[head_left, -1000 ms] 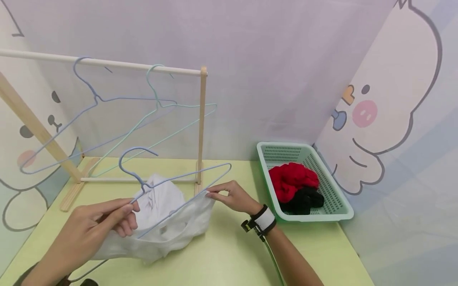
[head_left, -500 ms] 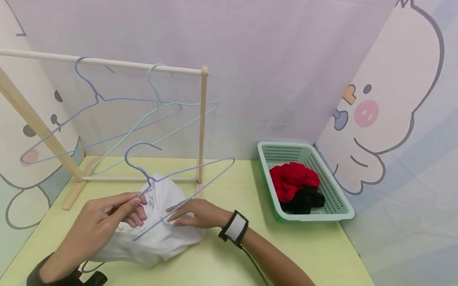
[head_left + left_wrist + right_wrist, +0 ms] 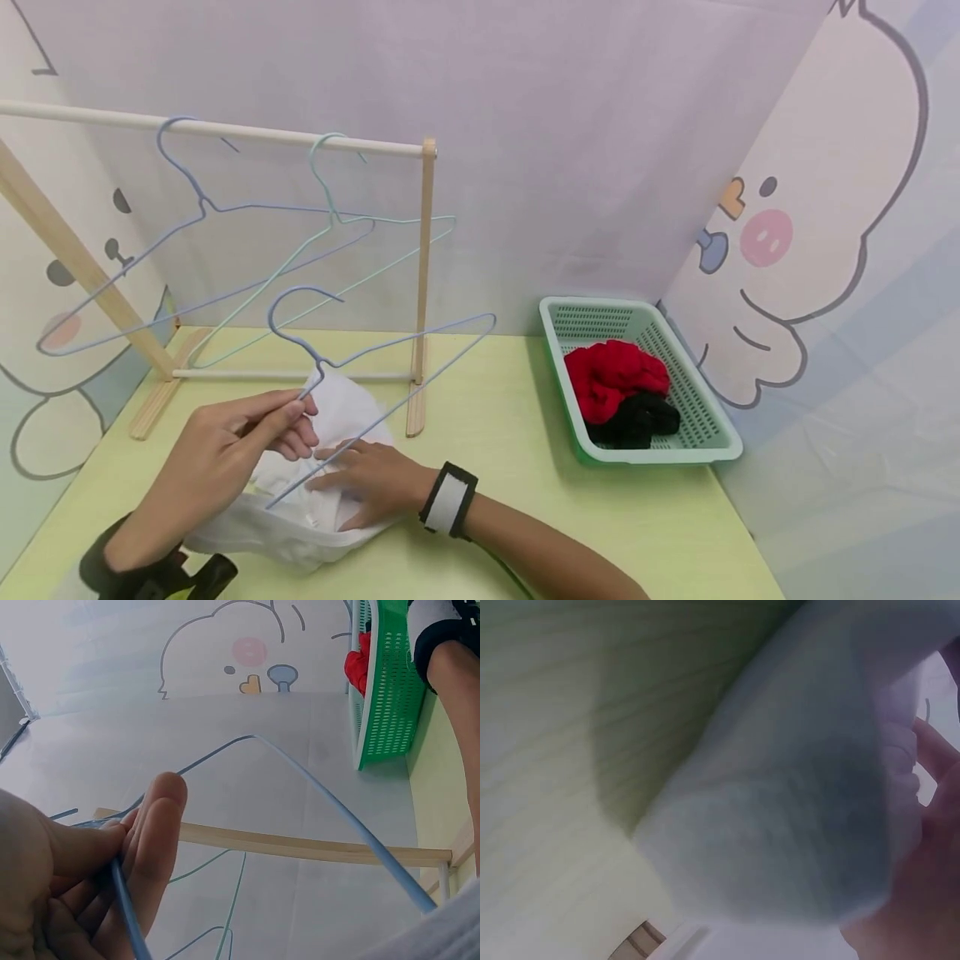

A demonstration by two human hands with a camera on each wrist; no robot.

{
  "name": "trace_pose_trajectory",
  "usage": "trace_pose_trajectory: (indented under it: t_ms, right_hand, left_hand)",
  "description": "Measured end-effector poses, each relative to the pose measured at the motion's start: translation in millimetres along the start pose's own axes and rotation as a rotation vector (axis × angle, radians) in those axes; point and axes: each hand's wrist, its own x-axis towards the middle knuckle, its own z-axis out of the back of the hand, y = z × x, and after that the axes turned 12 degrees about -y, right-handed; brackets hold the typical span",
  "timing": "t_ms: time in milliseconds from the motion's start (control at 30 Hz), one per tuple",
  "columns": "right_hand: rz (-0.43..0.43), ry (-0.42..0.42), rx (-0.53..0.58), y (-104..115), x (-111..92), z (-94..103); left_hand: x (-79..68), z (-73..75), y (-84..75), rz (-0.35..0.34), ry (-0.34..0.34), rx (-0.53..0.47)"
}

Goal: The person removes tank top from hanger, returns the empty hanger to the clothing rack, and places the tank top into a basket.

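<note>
In the head view my left hand (image 3: 236, 450) pinches a blue wire hanger (image 3: 375, 349) by its shoulder wire, just below the hook. The left wrist view also has the thumb and fingers closed on the wire. A crumpled white garment (image 3: 288, 537) lies below, and the hanger's lower left end disappears into it. My right hand (image 3: 382, 479) rests on the garment with fingers spread, behind the hanger's lower wire. The right wrist view is mostly filled by the white cloth (image 3: 772, 847), with part of the hand at the right.
A wooden drying rack (image 3: 423, 267) stands at the back left, with another blue hanger (image 3: 202, 208) and a mint hanger (image 3: 330, 221) on its rod. To the right, a green basket (image 3: 705, 417) holds red cloth (image 3: 615, 375) and black cloth (image 3: 637, 421). Printed curtains surround the yellow table (image 3: 600, 517).
My right hand has let go of the garment's edge near the hanger's right end and moved left onto the cloth. My left hand has raised the hanger slightly, shifting it a little right.
</note>
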Motion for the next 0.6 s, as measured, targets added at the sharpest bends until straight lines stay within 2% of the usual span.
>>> trace_pose_trajectory:
  t_ms: [200, 433, 533, 600]
  right_hand:
    - [0.011, -0.042, -0.105, 8, 0, -0.7]
    - [-0.008, -0.026, -0.118, 11, -1, -1.9]
    - [-0.014, -0.019, -0.115, 10, -2, -4.5]
    - [-0.018, -0.02, -0.11, 9, -2, -6.2]
  left_hand:
    - [7.8, -6.2, -1.7, 0.01, -0.037, -0.028]
    - [17.3, -10.1, -7.9, 0.03, -0.076, -0.008]
    - [19.9, -8.2, -13.3, 0.009, -0.093, 0.009]
    - [21.1, -5.0, -17.1, -0.029, -0.109, 0.039]
